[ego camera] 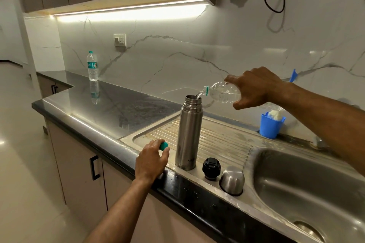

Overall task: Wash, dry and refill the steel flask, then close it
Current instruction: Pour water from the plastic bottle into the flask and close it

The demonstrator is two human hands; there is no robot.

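The right hand [254,89] grips a plastic bottle [223,92] tilted over the flask [187,134] on the ridged drainboard [223,138]; left hand [151,161] pinches a green cap [164,146].

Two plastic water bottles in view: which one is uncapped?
The tilted bottle gripped by the right hand, pouring into the steel flask. The other bottle stands upright, capped, far back on the counter. The left hand holds a green cap.
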